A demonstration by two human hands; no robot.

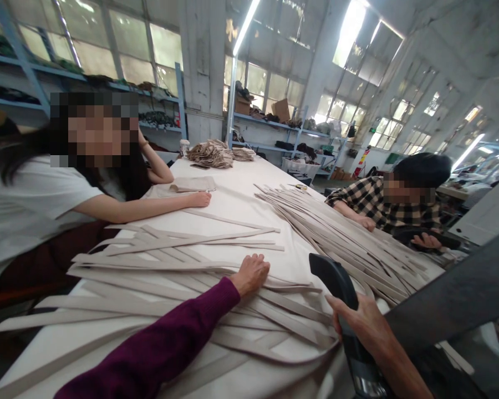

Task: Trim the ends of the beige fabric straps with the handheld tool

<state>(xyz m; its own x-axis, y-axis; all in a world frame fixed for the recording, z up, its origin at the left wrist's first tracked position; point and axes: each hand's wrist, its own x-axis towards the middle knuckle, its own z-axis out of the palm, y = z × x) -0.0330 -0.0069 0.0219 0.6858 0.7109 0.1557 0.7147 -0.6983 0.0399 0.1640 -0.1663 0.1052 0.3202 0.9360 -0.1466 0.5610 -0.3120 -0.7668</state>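
Note:
My left hand [253,274], in a purple sleeve, rests on the table with its fingers curled down on a beige fabric strip [293,283]. The fingertips are hidden under the knuckles. At the right, my right hand [363,324] is wrapped round a black curved hand tool [331,274] with a shiny lower end; its exact kind is unclear. The tool's upper tip points toward the strips. More loose beige strips [145,303] lie crossed over one another beneath and beside my left forearm.
A long white table [266,172] carries a bundle of strips [336,233] at right and a fabric pile [211,153] at the far end. One person [33,194] leans on the left side; another [399,194] works at right. A dark beam [461,288] crosses the lower right.

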